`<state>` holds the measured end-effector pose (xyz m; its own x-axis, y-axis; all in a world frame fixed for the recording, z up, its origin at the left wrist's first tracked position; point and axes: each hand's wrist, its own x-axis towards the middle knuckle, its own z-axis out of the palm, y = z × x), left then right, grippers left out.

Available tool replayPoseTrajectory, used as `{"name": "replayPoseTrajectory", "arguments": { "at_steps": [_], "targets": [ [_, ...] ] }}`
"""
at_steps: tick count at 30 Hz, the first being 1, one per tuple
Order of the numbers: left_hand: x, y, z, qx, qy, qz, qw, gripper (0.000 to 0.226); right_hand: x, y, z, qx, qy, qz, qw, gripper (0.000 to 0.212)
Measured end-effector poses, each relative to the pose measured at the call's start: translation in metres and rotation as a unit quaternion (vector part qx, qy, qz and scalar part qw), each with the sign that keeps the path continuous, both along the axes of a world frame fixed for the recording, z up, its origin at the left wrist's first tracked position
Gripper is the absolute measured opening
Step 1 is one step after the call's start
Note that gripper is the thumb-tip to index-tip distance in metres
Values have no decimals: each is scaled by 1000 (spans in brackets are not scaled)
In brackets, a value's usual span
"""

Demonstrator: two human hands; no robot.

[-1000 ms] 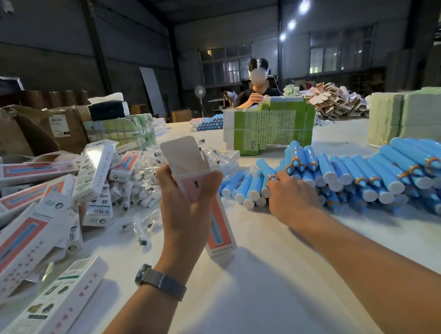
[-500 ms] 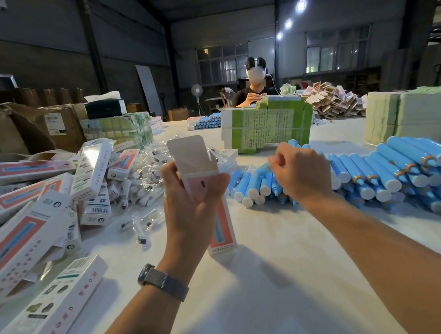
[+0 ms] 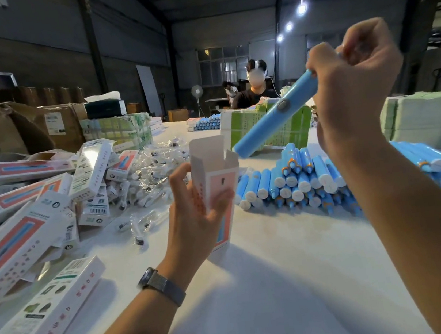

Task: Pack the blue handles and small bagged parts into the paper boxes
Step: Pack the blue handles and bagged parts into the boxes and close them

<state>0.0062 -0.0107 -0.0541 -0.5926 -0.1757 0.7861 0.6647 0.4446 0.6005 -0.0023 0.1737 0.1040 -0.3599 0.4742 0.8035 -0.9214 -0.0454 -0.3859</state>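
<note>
My left hand point(image 3: 192, 221) holds an upright white-and-pink paper box point(image 3: 217, 186) with its top flaps open, its bottom end on the table. My right hand point(image 3: 352, 93) grips the top end of a blue handle point(image 3: 274, 116) raised in the air. The handle slants down to the left, its lower tip just above the box's open mouth. A stack of blue handles point(image 3: 307, 177) lies on the table to the right. Small clear bagged parts point(image 3: 155, 169) are heaped left of the box.
Packed and flat boxes point(image 3: 24, 220) pile up at the left. A green-and-white carton block point(image 3: 248, 129) stands behind the box. Stacks of green sheets point(image 3: 428, 117) sit at the right. Brown cartons point(image 3: 26, 125) line the far left. A person sits at the table's far end.
My right hand has lifted a blue handle out of the stack and swung it up over the box. My left hand has kept the box upright.
</note>
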Motion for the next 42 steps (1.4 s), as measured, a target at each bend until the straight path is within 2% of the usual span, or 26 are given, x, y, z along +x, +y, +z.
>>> {"name": "replayPoseTrajectory", "arguments": {
  "at_steps": [4, 6, 10, 12, 16, 24, 29, 32, 35, 37, 40, 42],
  "targets": [
    [0, 4, -2, -8, -12, 13, 1000, 55, 9, 7, 8, -64, -5, 68, 996, 30],
    [0, 5, -2, -12, -7, 12, 1000, 56, 11, 6, 9, -66, 2, 72, 995, 29],
    [-2, 5, -4, -8, 10, 11, 1000, 56, 12, -13, -9, 87, 35, -30, 995, 37],
    [-3, 3, -4, 3, 8, 22, 1000, 56, 13, -23, -16, 141, 47, -33, 988, 42],
    [-7, -4, -5, 7, 3, 40, 999, 59, 14, -30, -16, 202, 44, -31, 978, 36],
    [-7, -8, -3, -12, 12, 39, 999, 63, 16, -28, -13, 238, -31, -19, 970, 25],
    [-5, -14, -3, -69, 72, 86, 991, 59, 18, -27, -12, 212, -63, 64, 973, 24],
    [-4, -14, -2, -57, 87, 78, 991, 58, 18, -30, -18, 232, -57, 75, 968, 26],
    [-4, -8, -2, -45, 78, 54, 994, 61, 12, -40, -32, 343, -67, 36, 936, 29],
    [-4, -6, -2, -20, 62, 55, 996, 61, 5, -48, -46, 414, -88, -14, 906, 23],
    [-7, -11, -6, -25, 71, 66, 995, 58, -1, -58, -63, 460, -68, -83, 882, 9],
    [-10, -16, -7, -13, 74, 65, 995, 59, -4, -61, -70, 485, -53, -87, 869, 13]
  ]
}}
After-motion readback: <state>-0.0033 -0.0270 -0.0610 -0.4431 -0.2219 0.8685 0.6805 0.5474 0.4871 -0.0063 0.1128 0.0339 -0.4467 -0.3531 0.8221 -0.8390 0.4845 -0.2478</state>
